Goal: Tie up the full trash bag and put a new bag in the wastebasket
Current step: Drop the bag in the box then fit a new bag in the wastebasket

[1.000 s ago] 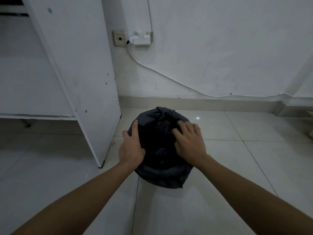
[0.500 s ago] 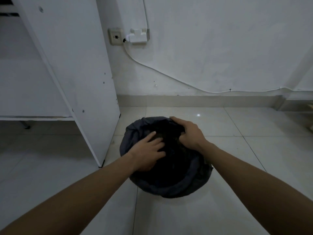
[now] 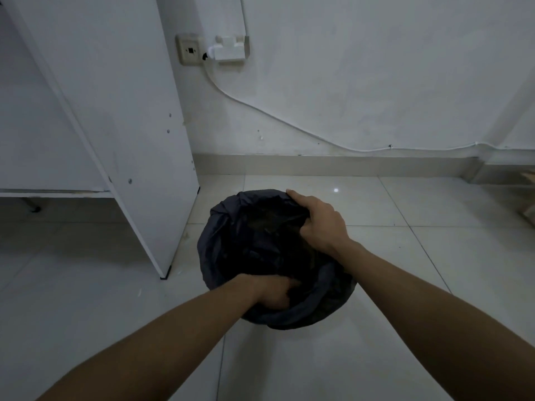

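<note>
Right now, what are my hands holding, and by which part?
The black trash bag, by its rim. The right hand grips the far edge; the left hand curls over the near edge.

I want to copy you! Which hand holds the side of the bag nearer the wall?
The right hand. It grips the far rim of the trash bag, toward the wall, while the left hand grips the near rim.

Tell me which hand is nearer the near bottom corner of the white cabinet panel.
Left. The left hand grips the trash bag's near rim, just right of the panel corner; the right hand grips the far rim, farther right.
</note>
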`<state>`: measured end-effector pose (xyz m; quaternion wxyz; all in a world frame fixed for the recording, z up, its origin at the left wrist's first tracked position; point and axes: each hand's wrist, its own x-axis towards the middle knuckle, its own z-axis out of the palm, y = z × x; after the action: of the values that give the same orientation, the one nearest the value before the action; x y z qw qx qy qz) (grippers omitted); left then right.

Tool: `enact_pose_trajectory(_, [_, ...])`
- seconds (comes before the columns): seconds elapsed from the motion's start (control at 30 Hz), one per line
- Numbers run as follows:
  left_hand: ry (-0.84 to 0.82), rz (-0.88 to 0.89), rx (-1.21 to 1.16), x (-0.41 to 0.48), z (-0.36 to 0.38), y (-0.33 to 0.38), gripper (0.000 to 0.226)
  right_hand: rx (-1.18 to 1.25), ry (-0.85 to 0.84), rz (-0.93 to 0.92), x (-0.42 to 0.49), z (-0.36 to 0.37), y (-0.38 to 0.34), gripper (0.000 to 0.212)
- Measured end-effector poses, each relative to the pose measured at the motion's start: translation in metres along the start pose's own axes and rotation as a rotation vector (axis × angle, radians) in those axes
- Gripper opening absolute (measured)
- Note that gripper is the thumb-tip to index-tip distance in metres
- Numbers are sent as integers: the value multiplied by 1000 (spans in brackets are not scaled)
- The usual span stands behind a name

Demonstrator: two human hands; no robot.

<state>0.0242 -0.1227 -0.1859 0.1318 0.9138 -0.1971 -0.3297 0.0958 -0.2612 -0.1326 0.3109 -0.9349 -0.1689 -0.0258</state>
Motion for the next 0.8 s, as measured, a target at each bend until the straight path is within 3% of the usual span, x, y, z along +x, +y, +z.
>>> enact_pose_trajectory(0.1, [-176, -82, -146, 5, 8, 2, 48, 1, 4, 5, -1, 0, 4, 82])
enact_pose_trajectory(0.17, [-90, -39, -72, 7, 3, -1, 43, 20, 14, 26, -2, -2, 6, 82])
enact_pose_trajectory(0.27, [133, 64, 424, 9, -6, -13, 60, 30, 13, 20, -2, -5, 6, 82])
enact_pose_trajectory(0.33, [162, 62, 769, 12, -8, -21, 61, 21, 13, -7, -1, -6, 2, 82])
enact_pose_trajectory(0.4, [113, -25, 928, 15, -11, -28, 63, 19, -3, -35, 1, -7, -2, 81])
enact_pose_trajectory(0.57, [-59, -400, 1131, 14, -21, -52, 78, 39, -44, -77, 1, -10, -6, 83])
enact_pose_trajectory(0.7, [-35, -423, 1197, 16, -12, -50, 81, 38, -51, -80, 0, -12, -2, 82])
enact_pose_trajectory(0.8, [24, -293, 1091, 23, -7, -35, 73, 2, -41, -91, 0, -13, 1, 77])
